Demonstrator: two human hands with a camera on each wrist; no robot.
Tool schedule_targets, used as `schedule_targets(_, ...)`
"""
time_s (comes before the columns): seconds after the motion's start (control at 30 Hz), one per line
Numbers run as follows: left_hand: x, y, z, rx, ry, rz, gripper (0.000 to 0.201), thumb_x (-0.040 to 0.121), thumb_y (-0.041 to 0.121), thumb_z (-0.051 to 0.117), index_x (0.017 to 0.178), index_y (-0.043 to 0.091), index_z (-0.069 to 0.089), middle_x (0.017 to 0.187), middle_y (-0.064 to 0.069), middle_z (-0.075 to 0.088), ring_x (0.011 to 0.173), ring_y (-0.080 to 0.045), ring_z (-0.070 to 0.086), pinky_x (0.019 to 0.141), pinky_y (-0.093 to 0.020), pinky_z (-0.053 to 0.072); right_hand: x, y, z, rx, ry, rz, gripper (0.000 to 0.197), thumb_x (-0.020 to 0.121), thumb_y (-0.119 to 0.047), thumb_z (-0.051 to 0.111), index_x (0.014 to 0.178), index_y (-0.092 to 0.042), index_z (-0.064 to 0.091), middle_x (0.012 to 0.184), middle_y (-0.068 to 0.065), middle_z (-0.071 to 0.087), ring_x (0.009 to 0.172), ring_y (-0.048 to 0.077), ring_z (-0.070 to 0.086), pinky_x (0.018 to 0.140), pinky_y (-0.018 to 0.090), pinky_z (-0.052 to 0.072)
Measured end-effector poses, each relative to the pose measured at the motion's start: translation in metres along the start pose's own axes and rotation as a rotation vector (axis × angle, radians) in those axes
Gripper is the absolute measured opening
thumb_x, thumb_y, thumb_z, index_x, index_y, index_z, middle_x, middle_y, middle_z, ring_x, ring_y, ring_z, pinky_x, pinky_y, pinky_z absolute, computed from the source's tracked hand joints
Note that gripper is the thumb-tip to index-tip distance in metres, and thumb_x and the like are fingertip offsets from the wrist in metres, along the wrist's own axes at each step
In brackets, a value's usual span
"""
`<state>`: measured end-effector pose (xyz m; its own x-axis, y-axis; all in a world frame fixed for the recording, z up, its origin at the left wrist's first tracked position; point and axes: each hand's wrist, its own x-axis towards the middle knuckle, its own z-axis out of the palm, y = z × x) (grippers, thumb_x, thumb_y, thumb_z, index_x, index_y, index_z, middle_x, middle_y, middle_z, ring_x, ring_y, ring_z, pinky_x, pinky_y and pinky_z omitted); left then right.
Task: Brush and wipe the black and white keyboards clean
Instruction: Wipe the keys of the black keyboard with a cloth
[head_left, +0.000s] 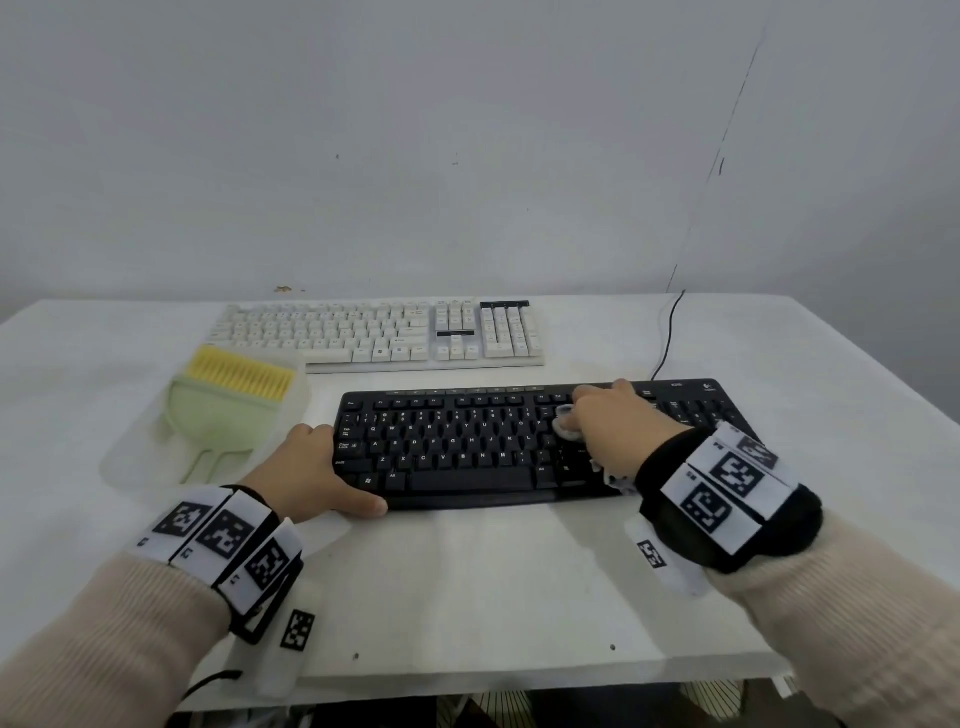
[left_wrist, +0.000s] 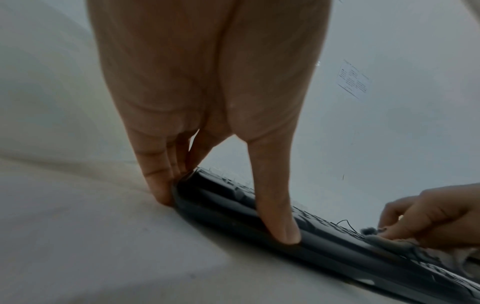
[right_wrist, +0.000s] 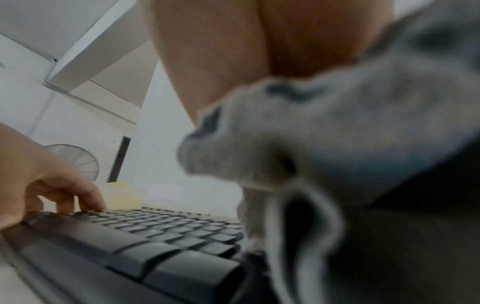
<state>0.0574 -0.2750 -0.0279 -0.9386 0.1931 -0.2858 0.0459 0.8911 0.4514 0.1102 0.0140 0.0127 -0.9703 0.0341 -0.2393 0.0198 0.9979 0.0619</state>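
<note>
Your left hand (head_left: 317, 475) grips the left end of the flat black plastic keyboard (head_left: 457, 447), which lies on the white desk (head_left: 467, 582) in front of you; the thumb lies along its front edge and the other fingers curl over the left side. The left wrist view shows this more closely: the fingertips (left_wrist: 162, 193) press against the end of the keyboard and the thumb rests on the front rim. Your right hand (head_left: 608, 415) is over the right part of the key field and holds a crumpled grey cloth (head_left: 566, 426) against the keys. From the head view you see only a small part of this cloth under the fingers, while the right wrist view shows it large and blurred, bunched under the palm (right_wrist: 337, 144), with the keys beside it. The long white keyboard (head_left: 379, 332) lies behind the black one, near the wall, and no hand touches it. To the left of the black keyboard, a pale green brush with yellow bristles (head_left: 223, 410) lies in a clear plastic tray (head_left: 130, 457). A thin black cable (head_left: 670, 332) runs over the far right of the desk.
</note>
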Motion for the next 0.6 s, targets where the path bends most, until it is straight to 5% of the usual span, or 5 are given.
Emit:
schedule_targets(0.17, 0.0, 0.0, -0.001, 0.002, -0.003, -0.007, 0.08, 0.049, 0.045, 0.089, 0.114, 0.015, 0.052, 0.109, -0.001, 0.049, 0.098, -0.017, 0.053, 0.09, -0.037, 0.048, 0.007, 0.021, -0.005, -0.051, -0.013, 0.142, 0.036, 0.086, -0.001, 0.044, 0.06, -0.017, 0.025, 0.087, 0.002, 0.043, 0.084, 0.025, 0.034, 0.095, 0.039, 0.041)
schedule_targets(0.33, 0.001, 0.0, -0.001, 0.01, -0.008, -0.013, 0.08, 0.049, 0.046, 0.089, 0.112, 0.015, 0.052, 0.108, -0.001, 0.048, 0.096, -0.017, 0.054, 0.089, -0.039, 0.05, 0.001, -0.007, -0.014, -0.057, 0.031, -0.024, 0.04, 0.087, 0.002, 0.048, 0.062, -0.024, 0.031, 0.099, 0.002, 0.039, 0.106, 0.029, 0.041, 0.085, 0.036, 0.042)
schedule_targets(0.4, 0.0, 0.0, -0.001, 0.016, -0.017, -0.019, 0.078, 0.049, 0.047, 0.088, 0.11, 0.016, 0.052, 0.107, -0.001, 0.048, 0.095, -0.017, 0.054, 0.088, -0.039, 0.05, 0.004, -0.031, -0.013, 0.054, 0.036, -0.152, 0.025, 0.091, -0.003, 0.05, 0.084, -0.026, 0.057, 0.113, 0.005, 0.046, 0.112, 0.03, 0.043, 0.088, 0.037, 0.042)
schedule_targets(0.47, 0.001, 0.0, -0.002, 0.015, -0.022, -0.016, 0.079, 0.047, 0.048, 0.088, 0.109, 0.016, 0.053, 0.106, -0.001, 0.049, 0.093, -0.017, 0.055, 0.086, -0.039, 0.051, 0.011, -0.052, -0.008, 0.113, 0.054, -0.268, 0.03, 0.094, -0.007, 0.048, 0.118, -0.018, 0.061, 0.125, 0.009, 0.049, 0.116, 0.03, 0.044, 0.094, 0.039, 0.038)
schedule_targets(0.6, 0.0, -0.001, -0.002, 0.011, -0.016, -0.004, 0.081, 0.046, 0.049, 0.088, 0.111, 0.016, 0.053, 0.106, -0.001, 0.049, 0.094, -0.017, 0.055, 0.086, -0.038, 0.051, 0.017, -0.066, 0.003, 0.07, 0.029, -0.323, 0.032, 0.093, -0.007, 0.048, 0.123, -0.012, 0.058, 0.128, 0.012, 0.047, 0.118, 0.03, 0.043, 0.098, 0.044, 0.036)
